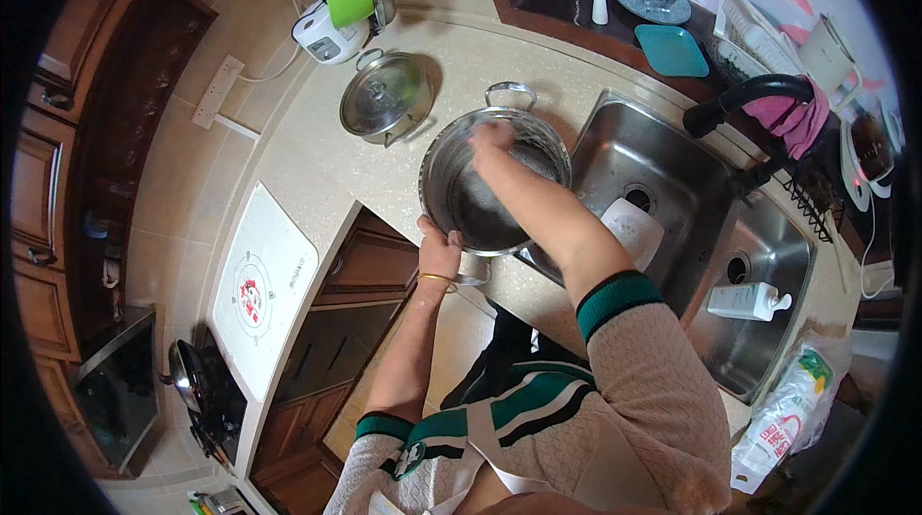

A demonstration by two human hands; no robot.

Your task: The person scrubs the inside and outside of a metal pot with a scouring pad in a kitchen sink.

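A large stainless steel pot [490,205] with two loop handles stands on the stone countertop [302,119], beside the sink. My left hand [439,252] grips its near rim, close to the lower handle. Inside the pot, by the far wall, is my right hand [493,135]; it looks blurred, and whether its fingers hold anything cannot be told. Up and to the left of the pot sits a smaller lidded steel pot [385,94]. A white dish [634,230] lies in the larger sink basin, partly behind my right forearm.
The double steel sink [663,140] with a black faucet [749,97] lies to the right. A white pump bottle [745,300] rests in its smaller basin. A white board [266,292] lies at the left counter edge. Utensils and a white appliance [328,32] stand at the back.
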